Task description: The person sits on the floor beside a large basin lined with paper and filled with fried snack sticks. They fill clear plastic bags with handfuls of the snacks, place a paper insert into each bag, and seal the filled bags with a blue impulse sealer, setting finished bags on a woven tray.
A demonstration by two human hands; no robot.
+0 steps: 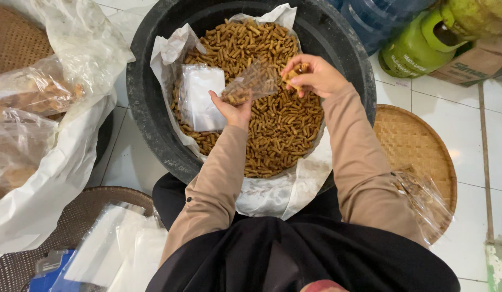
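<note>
- The left hand (233, 110) reaches over the big black tub (148, 92); its grip is closed on the lower edge of one small clear plastic bag (250, 85), which is tilted, mouth toward the other hand, and holds a few brown sticks.
- The right hand (311, 75) hovers just beside the bag's mouth, fingers pinched shut on a small bunch of the snack sticks (272, 130).
- The tub is lined with one crumpled white plastic sheet (272, 194) and filled with short brown sticks, too many to count.
- One flat stack of empty clear bags (199, 97) lies on the sticks at the tub's left side, just beside the left hand.
- One round woven tray (413, 140) sits on the tiled floor (489, 119) to the right, with a crinkled clear bag (424, 200) on its near edge.
- At the far left, one large white plastic liner (56, 178) holds clear sacks of brown snacks (29, 92); at least two show.
- At the bottom left, a second woven tray (99, 200) carries flat clear bags (121, 243) and something blue, partly cut off.
- At the top right stand one green gas canister (413, 48), one blue water jug (375, 16) and one brown cardboard box (473, 65) with a printed side.
</note>
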